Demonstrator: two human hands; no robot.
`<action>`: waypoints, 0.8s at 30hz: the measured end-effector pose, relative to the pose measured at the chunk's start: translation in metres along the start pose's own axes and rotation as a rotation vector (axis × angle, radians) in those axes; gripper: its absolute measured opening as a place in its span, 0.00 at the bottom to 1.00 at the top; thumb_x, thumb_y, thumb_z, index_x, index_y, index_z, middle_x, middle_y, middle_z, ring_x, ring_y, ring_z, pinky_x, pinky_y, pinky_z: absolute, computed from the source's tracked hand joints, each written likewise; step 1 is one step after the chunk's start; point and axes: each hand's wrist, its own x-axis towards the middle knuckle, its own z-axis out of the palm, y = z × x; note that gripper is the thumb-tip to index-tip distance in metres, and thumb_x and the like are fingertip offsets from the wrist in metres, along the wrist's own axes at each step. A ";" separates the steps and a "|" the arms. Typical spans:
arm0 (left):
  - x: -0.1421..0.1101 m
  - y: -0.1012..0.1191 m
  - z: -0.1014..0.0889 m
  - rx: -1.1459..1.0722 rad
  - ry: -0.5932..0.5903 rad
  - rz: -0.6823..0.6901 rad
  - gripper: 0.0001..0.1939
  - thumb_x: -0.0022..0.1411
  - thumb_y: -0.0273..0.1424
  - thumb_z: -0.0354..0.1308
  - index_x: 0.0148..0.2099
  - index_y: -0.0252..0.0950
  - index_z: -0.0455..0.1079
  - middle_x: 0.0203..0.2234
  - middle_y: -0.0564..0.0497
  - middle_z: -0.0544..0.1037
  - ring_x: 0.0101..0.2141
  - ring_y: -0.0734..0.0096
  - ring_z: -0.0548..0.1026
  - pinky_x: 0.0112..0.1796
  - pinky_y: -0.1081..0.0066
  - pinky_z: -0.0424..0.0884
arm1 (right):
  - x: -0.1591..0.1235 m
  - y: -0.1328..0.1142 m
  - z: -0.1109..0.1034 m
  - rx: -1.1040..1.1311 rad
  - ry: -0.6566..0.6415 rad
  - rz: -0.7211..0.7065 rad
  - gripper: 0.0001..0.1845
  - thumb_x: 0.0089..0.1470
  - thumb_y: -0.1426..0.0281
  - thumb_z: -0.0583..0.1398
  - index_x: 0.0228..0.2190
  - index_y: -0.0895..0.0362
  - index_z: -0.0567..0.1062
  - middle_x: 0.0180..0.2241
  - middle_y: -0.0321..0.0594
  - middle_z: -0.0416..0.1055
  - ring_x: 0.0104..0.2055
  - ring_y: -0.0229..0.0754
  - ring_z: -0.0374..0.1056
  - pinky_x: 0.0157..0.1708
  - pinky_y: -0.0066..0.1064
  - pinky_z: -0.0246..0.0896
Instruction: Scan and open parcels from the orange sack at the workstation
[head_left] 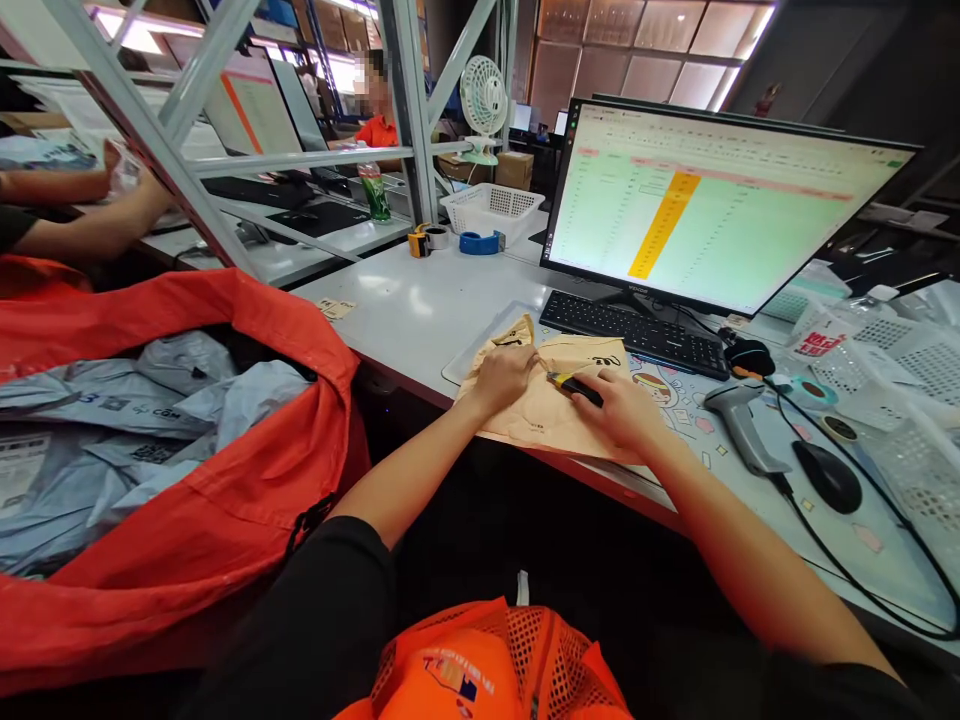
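A tan padded envelope [544,410] lies on the white desk [420,310] in front of the keyboard [634,335]. My left hand [504,377] presses down on the envelope's left part, fingers curled on the paper. My right hand [619,410] is closed round a small yellow and black utility knife [574,385], its tip touching the envelope between the two hands.
A large orange sack [225,480] full of grey mail bags stands at my left. A monitor [712,200], barcode scanner [739,425], mouse [829,475] and white baskets [491,208] sit on the desk. Tape rolls [480,243] lie further back. Other people work at left and behind the metal rack [409,100].
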 end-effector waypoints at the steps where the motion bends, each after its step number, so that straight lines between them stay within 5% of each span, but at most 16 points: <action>1: -0.001 -0.001 -0.001 0.002 -0.006 0.013 0.16 0.79 0.31 0.47 0.45 0.34 0.75 0.40 0.41 0.82 0.44 0.57 0.79 0.45 0.64 0.68 | -0.002 0.008 -0.003 -0.020 0.001 0.034 0.24 0.71 0.52 0.54 0.61 0.45 0.76 0.52 0.43 0.75 0.45 0.51 0.73 0.41 0.37 0.65; 7: -0.001 -0.008 -0.012 0.014 -0.050 -0.029 0.17 0.79 0.31 0.45 0.46 0.33 0.74 0.42 0.39 0.82 0.46 0.55 0.79 0.47 0.62 0.69 | -0.049 0.123 -0.013 -0.190 0.044 0.541 0.29 0.70 0.54 0.52 0.63 0.52 0.75 0.52 0.53 0.75 0.51 0.60 0.72 0.49 0.46 0.67; 11: 0.011 0.004 -0.021 -0.027 -0.156 0.006 0.15 0.78 0.36 0.51 0.53 0.33 0.75 0.47 0.40 0.81 0.48 0.53 0.78 0.49 0.61 0.70 | -0.090 0.164 0.004 -0.167 -0.021 0.622 0.33 0.70 0.51 0.51 0.65 0.54 0.72 0.55 0.56 0.73 0.54 0.64 0.71 0.50 0.51 0.68; 16: 0.033 0.031 -0.019 0.022 -0.272 0.175 0.19 0.73 0.43 0.61 0.55 0.33 0.77 0.51 0.40 0.80 0.54 0.49 0.75 0.52 0.60 0.69 | -0.092 0.125 0.012 -0.165 -0.005 0.524 0.31 0.70 0.58 0.51 0.63 0.64 0.74 0.54 0.62 0.71 0.56 0.65 0.68 0.56 0.55 0.66; 20: 0.037 0.043 -0.011 -0.021 -0.270 0.118 0.15 0.76 0.38 0.56 0.45 0.34 0.79 0.44 0.42 0.81 0.46 0.55 0.78 0.43 0.64 0.69 | -0.055 0.060 0.003 0.052 0.224 0.200 0.25 0.71 0.60 0.51 0.56 0.63 0.77 0.55 0.57 0.72 0.58 0.57 0.67 0.63 0.46 0.62; 24: 0.034 0.051 -0.007 -0.092 -0.176 0.045 0.17 0.77 0.38 0.53 0.40 0.37 0.78 0.41 0.45 0.83 0.43 0.57 0.79 0.40 0.65 0.68 | -0.006 -0.013 0.018 0.139 0.168 -0.042 0.24 0.69 0.60 0.58 0.59 0.63 0.73 0.58 0.56 0.72 0.60 0.58 0.66 0.62 0.48 0.59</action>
